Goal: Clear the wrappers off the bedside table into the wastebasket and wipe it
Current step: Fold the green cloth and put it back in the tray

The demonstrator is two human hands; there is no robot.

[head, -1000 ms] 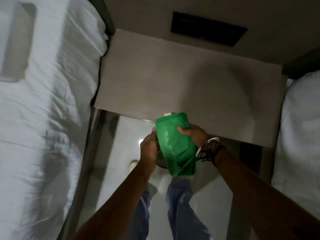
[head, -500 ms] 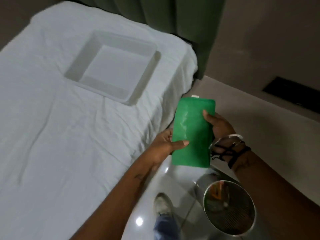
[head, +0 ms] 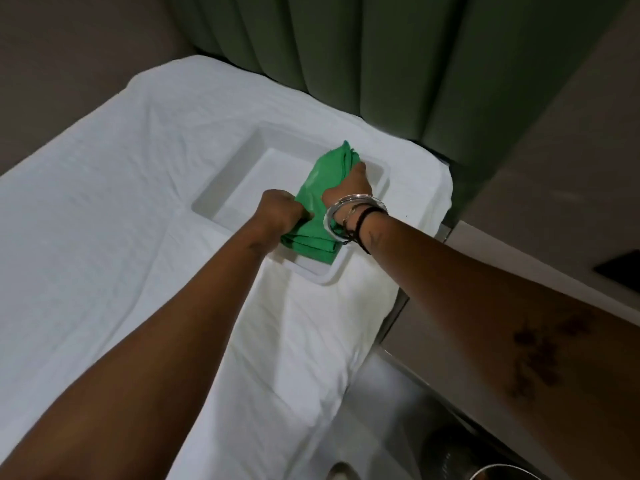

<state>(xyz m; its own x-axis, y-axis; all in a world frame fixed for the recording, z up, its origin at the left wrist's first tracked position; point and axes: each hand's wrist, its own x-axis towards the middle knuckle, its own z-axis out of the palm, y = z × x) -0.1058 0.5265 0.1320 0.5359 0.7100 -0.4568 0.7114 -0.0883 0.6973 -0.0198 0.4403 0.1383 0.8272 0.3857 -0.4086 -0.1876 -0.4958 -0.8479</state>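
A folded green cloth [head: 317,188] lies over the near right corner of a white tray [head: 239,174] that rests on the bed. My left hand [head: 282,211] grips the cloth's near end. My right hand [head: 349,185], with bangles and bands at the wrist, presses on the cloth's top with fingers curled over its far edge. The beige bedside table [head: 568,188] fills the right side. Only the metal rim of the wastebasket [head: 498,471] shows at the bottom right edge.
The white bed sheet [head: 104,237] covers the left and middle. Green curtains [head: 346,46] hang behind the bed. A dark panel [head: 620,268] sits on the wall at the right edge. Glossy floor [head: 384,403] runs between bed and table.
My view swung from the table to the bed. Both hands carried the green cloth forward and left, from above the wastebasket down onto the white tray.
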